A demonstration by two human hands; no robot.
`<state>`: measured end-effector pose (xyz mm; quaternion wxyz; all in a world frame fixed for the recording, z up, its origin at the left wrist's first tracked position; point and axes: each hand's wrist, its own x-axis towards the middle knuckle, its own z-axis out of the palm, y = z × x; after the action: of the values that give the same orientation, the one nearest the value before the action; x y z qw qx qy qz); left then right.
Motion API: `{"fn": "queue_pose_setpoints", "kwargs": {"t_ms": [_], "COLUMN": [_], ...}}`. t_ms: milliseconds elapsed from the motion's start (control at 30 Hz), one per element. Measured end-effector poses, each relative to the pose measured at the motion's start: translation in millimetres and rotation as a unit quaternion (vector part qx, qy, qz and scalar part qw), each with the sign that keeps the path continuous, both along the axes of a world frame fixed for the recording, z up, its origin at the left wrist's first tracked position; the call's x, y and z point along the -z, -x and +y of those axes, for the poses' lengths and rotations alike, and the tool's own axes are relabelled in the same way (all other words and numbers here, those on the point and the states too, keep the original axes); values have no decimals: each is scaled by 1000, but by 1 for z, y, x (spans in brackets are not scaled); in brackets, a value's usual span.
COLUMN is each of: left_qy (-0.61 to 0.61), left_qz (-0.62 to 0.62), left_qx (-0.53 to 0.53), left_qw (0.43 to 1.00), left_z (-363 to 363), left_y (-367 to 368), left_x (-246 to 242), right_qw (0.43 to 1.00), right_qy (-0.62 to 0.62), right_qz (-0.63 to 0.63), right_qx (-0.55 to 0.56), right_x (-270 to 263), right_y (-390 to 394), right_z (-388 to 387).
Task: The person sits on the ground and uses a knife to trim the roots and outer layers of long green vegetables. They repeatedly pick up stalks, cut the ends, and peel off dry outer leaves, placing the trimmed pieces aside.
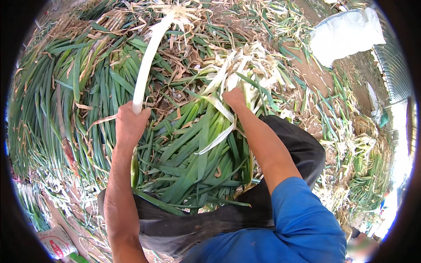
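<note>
My left hand (pixel 131 123) is closed around the white shank of a long green onion (pixel 149 59), whose roots point away from me at the top. The leaves of this onion trail back under my forearm toward my lap. My right hand (pixel 234 97) rests among the white stalks of peeled onion waste and leaves; its fingers are partly hidden, so its hold is unclear. Between my arms lies a heap of green onion leaves (pixel 194 157), with a loose pale strip of peeled skin (pixel 220 138) across it.
A large pile of green onions (pixel 65 108) spreads on the left. Dry peelings (pixel 177 70) litter the ground ahead. A white sack (pixel 347 34) lies at the upper right, more onions (pixel 370 174) at the right. A printed carton (pixel 58 242) stands at the lower left.
</note>
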<state>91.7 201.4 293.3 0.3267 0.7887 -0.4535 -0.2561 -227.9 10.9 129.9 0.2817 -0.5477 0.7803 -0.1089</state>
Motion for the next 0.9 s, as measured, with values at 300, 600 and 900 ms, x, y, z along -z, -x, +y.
{"fn": "queue_pose_setpoints", "kwargs": {"t_ms": [300, 600, 900], "left_qy": [50, 108, 161], "left_qz": [65, 246, 368], "left_qx": [-27, 23, 115], "left_qw": [996, 963, 909], "left_z": [-23, -29, -16], "left_y": [-23, -6, -35], "left_x": [-16, -40, -55], "right_qw": [933, 889, 568], "right_qy": [178, 237, -201], "right_qz": [-295, -255, -762], "right_qx": [-105, -297, -237], "right_x": [-105, -155, -148], "right_y": [-101, -180, -162], "right_z": [74, 180, 166]}}
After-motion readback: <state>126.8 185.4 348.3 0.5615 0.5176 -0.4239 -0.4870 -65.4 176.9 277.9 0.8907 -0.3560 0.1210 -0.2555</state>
